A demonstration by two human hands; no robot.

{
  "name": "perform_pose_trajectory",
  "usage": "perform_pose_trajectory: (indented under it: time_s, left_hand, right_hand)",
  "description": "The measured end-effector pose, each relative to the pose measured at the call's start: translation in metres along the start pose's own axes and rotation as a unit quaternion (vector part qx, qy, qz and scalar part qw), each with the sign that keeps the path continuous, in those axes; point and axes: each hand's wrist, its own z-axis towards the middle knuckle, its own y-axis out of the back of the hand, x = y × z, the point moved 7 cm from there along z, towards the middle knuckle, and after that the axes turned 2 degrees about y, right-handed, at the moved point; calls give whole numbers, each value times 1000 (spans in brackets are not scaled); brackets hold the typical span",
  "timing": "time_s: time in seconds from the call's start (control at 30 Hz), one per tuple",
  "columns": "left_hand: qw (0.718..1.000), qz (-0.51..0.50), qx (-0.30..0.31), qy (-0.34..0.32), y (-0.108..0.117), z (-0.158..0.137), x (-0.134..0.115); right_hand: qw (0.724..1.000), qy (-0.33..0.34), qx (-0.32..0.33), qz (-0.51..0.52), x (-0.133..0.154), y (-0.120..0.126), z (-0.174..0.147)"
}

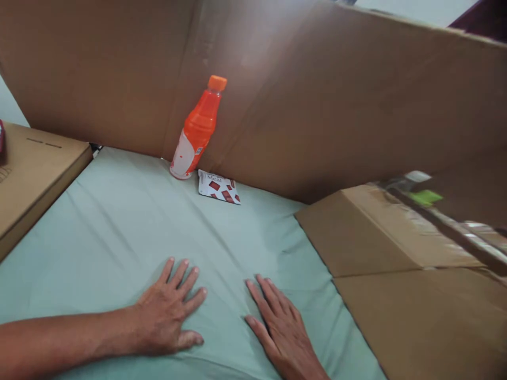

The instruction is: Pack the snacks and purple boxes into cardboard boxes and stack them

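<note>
My left hand [164, 311] lies flat on a pale green cloth [150, 221], its fingers spread and nothing in it. To its right, my right hand [281, 327] also rests palm down on the cloth, empty, with the thumb apart from the fingers. Beyond both hands, a bottle [201, 122] of orange-red drink with an orange cap stands near the back cardboard wall. Beside its base lies a small white packet [219, 187] with dark red squares and the printed word "Meal". Neither hand touches the bottle or the packet.
A tall cardboard panel [336, 105] closes off the back. At the left edge lies a flat cardboard box [43, 163], with part of a dark red thing on it. An open cardboard box [415, 311] on the right holds blurred items, one bright green [425, 198].
</note>
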Motion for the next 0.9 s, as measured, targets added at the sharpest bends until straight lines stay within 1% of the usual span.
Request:
perform_pose_trajectory:
  time_s: [0.27,0.33,0.4,0.47,0.5,0.57,0.67,0.73,0.8,0.9]
  left_hand:
    - [1000,-8,22,7,-1,0,5]
    - [1000,-7,23,15,3,0,6]
    - [999,6,25,32,5,-6,7]
    - [998,31,23,57,5,-21,7]
    - [996,47,13,70,4,-32,7]
    - [992,86,-35,85,2,-60,4]
    - [976,157,-125,83,2,-104,-5]
    - [963,199,-161,82,5,-126,-13]
    - [953,231,-175,85,9,-141,-20]
    - [944,261,-177,98,13,-156,-30]
  right_hand:
    - [1000,-9,18,0,1,0,6]
    - [1000,-11,21,-3,1,-1,9]
    - [1000,-11,19,-10,3,0,11]
    - [1000,-11,17,-16,9,2,11]
    - [1000,-11,16,-16,12,3,10]
    - [1000,-8,18,-11,21,6,7]
    - [1000,-3,24,10,36,13,0]
    - [999,-3,30,24,45,19,-5]
    - [999,4,37,37,55,25,-10]
    - [997,29,49,57,71,36,-22]
